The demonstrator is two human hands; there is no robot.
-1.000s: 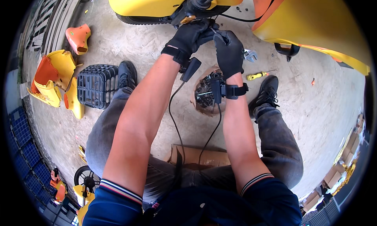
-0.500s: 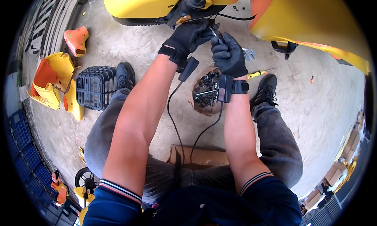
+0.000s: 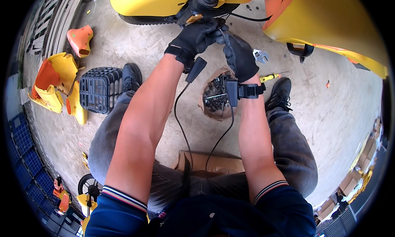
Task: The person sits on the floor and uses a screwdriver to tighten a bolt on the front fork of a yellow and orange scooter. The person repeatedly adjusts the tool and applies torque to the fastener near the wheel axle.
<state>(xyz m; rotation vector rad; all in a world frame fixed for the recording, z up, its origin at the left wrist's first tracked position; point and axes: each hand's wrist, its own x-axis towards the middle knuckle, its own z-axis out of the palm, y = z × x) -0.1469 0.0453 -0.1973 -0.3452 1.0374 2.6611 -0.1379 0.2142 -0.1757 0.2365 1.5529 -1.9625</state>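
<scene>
Just by the lower end of the fork, the gloved left hand and right hand meet with bent fingers at a thin metal piece; I cannot tell which hand's fingers pinch it. On the floor, a wrench and a yellow screwdriver lie right of the right hand, near dark fasteners.

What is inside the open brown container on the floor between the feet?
The brown container shows a heap of small dark parts, with a thin silvery rod across them. The black wrist device covers part of its right side; whatever lies beneath the heap is hidden.
</scene>
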